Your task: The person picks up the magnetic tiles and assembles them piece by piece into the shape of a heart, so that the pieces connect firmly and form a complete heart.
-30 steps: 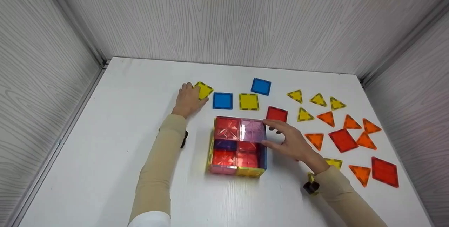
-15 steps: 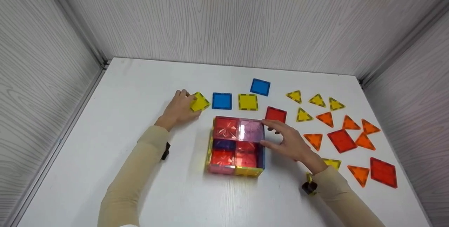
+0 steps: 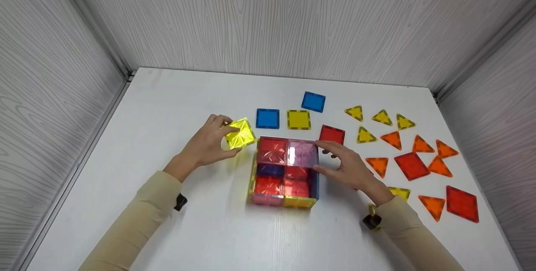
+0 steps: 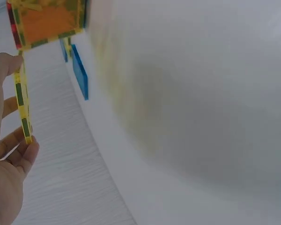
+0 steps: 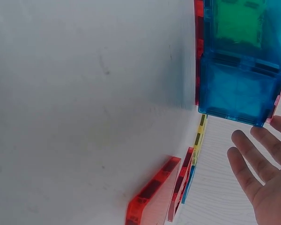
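Nearby, red square [image 3: 333, 133] beyond box [image 3: 274, 151], right fingers [image 3: 334, 147]; orange triangles [image 3: 392, 140] rightward.

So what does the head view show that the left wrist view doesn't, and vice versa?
Only the head view shows the right hand at the tile box, and the orange triangles. Only the left wrist view shows the held yellow square edge-on. Both show the left hand pinching that square, some of the tile box, and a loose blue square.
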{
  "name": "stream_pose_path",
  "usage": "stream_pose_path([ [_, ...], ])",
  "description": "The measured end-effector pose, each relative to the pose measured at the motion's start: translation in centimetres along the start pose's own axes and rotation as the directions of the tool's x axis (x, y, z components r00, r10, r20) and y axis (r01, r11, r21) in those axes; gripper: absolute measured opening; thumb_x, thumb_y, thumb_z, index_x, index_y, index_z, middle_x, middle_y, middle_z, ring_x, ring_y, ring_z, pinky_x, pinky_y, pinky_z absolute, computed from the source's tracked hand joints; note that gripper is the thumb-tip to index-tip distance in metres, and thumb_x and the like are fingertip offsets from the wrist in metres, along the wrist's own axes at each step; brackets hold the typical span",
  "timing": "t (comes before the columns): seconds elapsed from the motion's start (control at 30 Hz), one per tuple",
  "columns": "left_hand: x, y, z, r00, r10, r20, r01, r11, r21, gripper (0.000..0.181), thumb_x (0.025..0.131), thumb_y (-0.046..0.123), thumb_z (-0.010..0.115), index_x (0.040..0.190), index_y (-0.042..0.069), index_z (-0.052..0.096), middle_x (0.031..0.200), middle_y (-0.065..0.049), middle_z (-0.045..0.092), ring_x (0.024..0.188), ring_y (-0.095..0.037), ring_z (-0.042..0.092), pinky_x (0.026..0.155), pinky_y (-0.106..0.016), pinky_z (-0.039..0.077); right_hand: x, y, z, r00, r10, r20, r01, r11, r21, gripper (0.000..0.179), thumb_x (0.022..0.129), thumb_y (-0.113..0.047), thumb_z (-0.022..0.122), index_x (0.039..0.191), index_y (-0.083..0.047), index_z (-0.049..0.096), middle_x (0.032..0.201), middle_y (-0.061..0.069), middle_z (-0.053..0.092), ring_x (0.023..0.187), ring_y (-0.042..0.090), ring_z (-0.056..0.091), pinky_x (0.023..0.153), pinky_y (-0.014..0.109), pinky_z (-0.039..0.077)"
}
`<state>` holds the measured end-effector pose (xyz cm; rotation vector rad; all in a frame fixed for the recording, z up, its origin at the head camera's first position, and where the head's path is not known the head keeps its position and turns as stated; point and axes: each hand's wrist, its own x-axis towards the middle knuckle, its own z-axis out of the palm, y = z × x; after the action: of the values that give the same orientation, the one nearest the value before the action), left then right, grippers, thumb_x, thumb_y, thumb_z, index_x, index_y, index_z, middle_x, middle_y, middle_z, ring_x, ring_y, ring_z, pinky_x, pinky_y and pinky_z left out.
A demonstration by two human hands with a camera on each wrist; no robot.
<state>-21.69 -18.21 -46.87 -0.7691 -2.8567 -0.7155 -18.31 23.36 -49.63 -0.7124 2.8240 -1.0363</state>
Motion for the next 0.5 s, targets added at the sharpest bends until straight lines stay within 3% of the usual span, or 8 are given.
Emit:
stream_pose_path([
  [0.23,-1.8,3.1,-1.7,0.993,0.093,-0.069,-0.093,0.996,0.001,0.056,0.084,0.033,0.088,0.132,0.012,0.073,0.137,-0.014,0.062,0.128,-0.030,0.056,0.103,-0.042,0.061,0.0,0.0,0.0,1.000,-0.008,-0.005,0.008,1.000,0.016,0.068,0.093,-0.048,0.079,0.154,-0.029,0.054,0.157,0.002,0.057,0.126,0.029,0.064,0.102,0.052,0.059],
  [0.37,-2.9,4.9,-1.5,0.985,0.169,-0.046,-0.168,0.986,0.014,0.052,0.084,0.035,0.087,0.130,0.014,0.074,0.139,-0.013,0.064,0.129,-0.028,0.058,0.101,-0.039,0.061,0.0,0.1,0.2,1.000,-0.014,-0.001,0.014,1.000,0.027,0.069,0.093,-0.051,0.078,0.155,-0.029,0.053,0.157,0.001,0.057,0.127,0.029,0.064,0.102,0.052,0.059],
  [0.5,-3.7,6.6,-0.2,0.974,0.226,0.008,-0.226,0.974,0.006,0.051,0.084,0.038,0.086,0.129,0.017,0.075,0.140,-0.010,0.064,0.129,-0.025,0.057,0.099,-0.038,0.062,0.0,0.1,0.1,1.000,-0.013,-0.006,0.013,1.000,0.029,0.069,0.093,-0.049,0.078,0.155,-0.029,0.053,0.157,0.001,0.057,0.127,0.028,0.064,0.102,0.052,0.059],
])
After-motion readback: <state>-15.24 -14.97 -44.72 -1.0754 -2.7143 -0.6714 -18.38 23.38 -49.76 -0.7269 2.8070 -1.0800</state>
